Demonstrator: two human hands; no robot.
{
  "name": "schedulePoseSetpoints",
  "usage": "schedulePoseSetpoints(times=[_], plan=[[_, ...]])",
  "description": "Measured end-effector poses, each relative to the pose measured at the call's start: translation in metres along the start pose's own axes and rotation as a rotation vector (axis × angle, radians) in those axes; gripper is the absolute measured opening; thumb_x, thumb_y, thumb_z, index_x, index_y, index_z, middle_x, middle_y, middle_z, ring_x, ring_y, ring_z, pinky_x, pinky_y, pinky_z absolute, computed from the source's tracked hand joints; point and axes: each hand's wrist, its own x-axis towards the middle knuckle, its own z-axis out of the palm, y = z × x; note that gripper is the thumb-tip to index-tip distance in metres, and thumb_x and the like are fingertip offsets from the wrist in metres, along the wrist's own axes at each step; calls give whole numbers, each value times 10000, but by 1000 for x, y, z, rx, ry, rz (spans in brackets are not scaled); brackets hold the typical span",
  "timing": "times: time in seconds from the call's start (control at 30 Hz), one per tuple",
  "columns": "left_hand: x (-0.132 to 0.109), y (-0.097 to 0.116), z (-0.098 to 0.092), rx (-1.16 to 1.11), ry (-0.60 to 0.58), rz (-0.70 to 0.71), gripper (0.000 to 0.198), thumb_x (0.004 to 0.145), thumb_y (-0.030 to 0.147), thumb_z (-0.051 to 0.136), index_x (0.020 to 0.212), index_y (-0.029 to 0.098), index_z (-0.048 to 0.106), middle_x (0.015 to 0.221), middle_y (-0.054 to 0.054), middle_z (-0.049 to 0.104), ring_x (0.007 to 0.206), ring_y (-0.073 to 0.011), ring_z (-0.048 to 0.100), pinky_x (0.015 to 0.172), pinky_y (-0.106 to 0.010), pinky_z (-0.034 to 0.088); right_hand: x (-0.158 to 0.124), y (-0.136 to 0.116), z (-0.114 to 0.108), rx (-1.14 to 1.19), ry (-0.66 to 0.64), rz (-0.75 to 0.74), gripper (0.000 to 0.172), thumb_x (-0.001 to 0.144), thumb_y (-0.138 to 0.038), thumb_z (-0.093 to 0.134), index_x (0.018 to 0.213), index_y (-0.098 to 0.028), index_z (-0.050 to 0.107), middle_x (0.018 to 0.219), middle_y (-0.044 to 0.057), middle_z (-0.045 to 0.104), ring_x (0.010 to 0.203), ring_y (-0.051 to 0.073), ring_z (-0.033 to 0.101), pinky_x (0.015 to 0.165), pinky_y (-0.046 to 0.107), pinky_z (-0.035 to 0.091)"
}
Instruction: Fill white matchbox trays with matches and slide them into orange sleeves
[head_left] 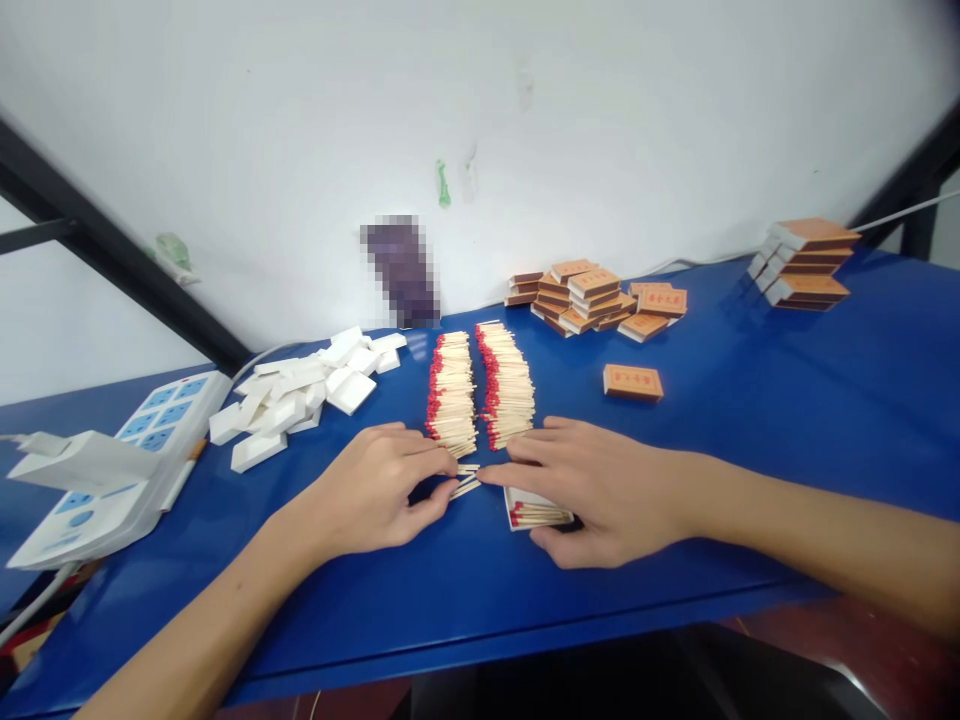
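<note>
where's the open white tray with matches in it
In the head view, the open white tray lies just right of centre on the blue table, partly covered by the right hand, below the right row of red-tipped wooden matches.

The single view comes from a camera on the person's head, facing forward and down — from the near edge of the blue worktop (360, 600), which crosses the bottom of the frame, to the white wall (600, 120) filling the top. It sits close enough that the left forearm (247, 580) enters from the lower left and the right forearm (810, 520) from the right edge, with two rows of matches (454, 385) around mid-frame — wide enough to catch dark posts (120, 260) at upper left and upper right.
</note>
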Motion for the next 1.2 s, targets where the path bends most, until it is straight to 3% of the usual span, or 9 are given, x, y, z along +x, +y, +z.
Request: schedulePoseSetpoints(times=[0.6,0.9,1.2], plan=[[0,-1,1,-31,-11,-30,141,950,281,590,917,191,694,707,4,669,631,-166,622,647,-309,435,4,-3,6,-45,56,-25,450,907,-348,525,1279,-106,601,933,86,637,797,220,569,773,377,434],[1,-2,1,-37,-10,-33,153,945,308,604,934,187,697,724,-5,683,629,-164,627,639,-303,442,2,-1,6,-11,33,-12,501,926,-368,510,1385,-172,551,974,82,645,826,229,591,782,391,434],[-2,-2,2,-35,-20,-43,169,943,330,609,939,185,694,730,-7,685,644,-172,640,648,-304,447,3,-1,6,-26,24,-6,490,911,-361,544,1369,-189,577,979,68,651,817,219,590,790,384,429]])
